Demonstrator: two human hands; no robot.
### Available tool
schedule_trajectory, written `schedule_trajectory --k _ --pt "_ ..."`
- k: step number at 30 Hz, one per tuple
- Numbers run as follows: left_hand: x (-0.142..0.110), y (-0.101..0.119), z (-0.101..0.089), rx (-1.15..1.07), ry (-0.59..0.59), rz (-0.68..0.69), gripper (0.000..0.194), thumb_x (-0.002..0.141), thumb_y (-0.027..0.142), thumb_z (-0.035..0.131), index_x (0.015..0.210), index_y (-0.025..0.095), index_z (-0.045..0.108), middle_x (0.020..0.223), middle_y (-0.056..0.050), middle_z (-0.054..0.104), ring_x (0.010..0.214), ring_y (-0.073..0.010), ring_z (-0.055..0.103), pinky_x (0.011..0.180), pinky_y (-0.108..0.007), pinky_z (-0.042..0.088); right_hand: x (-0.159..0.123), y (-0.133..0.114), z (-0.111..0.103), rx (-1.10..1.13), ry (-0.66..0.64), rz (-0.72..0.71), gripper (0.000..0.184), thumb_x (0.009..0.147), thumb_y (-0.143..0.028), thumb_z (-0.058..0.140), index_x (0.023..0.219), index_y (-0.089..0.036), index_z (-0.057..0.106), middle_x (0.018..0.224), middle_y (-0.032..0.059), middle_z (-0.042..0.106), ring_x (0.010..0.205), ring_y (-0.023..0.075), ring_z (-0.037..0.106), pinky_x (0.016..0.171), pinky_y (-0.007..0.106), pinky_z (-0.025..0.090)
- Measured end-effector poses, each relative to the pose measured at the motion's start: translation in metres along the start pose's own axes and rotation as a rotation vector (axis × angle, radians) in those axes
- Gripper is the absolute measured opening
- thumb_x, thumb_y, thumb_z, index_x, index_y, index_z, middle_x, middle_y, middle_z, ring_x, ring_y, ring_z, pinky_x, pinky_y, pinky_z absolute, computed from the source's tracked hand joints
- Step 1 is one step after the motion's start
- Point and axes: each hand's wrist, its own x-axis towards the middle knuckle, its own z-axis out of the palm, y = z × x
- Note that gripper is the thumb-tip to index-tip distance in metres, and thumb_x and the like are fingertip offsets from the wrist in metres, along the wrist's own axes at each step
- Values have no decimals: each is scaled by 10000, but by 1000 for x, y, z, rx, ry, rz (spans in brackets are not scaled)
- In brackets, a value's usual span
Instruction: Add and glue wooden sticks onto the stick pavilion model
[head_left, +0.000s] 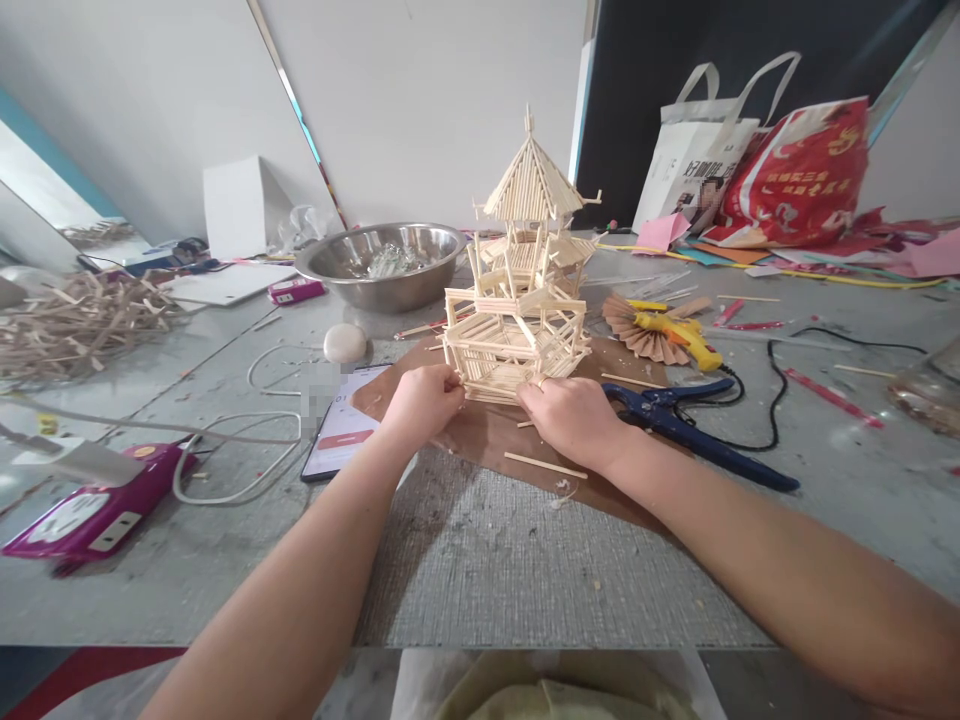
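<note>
Fingertips (454,384) at the near base of a stick pagoda (517,305)

The left hand (427,402) is closed on the near left corner of the base, thumb and forefinger bent together. The right hand (576,416) is closed on the right part of the same near edge, back of the hand up, fingertips pointing left and far. Whether either also pinches a loose piece cannot be told. Both wrists are low over the table (495,580); the forearms slant inward from near left and near right. The pagoda stands upright just beyond the hands, on a brown sheet (476,438). A loose stick (545,466) lies on the sheet's near part. A phone (341,440) lies left of the left hand; right of the right hand lies a blue tool (720,455), with a yellow glue gun (686,338) beyond.
</note>
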Motion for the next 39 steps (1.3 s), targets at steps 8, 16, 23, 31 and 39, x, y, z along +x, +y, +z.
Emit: schedule_trajectory --k 8,16,23,31,39 --pt "-17 17 -16 241 89 15 197 708 369 479 807 232 581 789 -31 615 683 -192 544 535 -265 333 -1 4 4 10 4 48 274 863 -259 306 787 -172 554 684 38 606 578 120 533 472 243 189" --pt "-23 27 8 231 50 459 217 809 277 395 951 245 557 924 -16 596 731 -154 565 547 -237 370 -5 7 -2 136 -19 77 235 828 -298 383 945 -172 543 806 47 635 656 137 571 500 229 281" --pt "-16 26 17 280 9 517 264 849 308 333 945 216 561 788 -26 586 690 -139 551 525 -221 363 -5 18 -5 229 -60 127 259 767 -312 487 1000 -210 538 794 20 653 695 156 592 562 246 372" --pt "-14 22 20 272 36 546 244 847 287 354 964 233 562 745 -6 561 671 -118 540 536 -209 375 -5 21 -3 382 -52 112 230 768 -262 462 961 -239 586 812 8 660 696 149 595 616 264 419" --pt "-13 21 20 254 -6 533 234 844 266 364 952 228 568 776 -12 563 681 -113 542 576 -216 391 -6 21 2 493 -52 214 243 749 -258 488 962 -245 604 830 9 670 743 151 612 653 257 450"
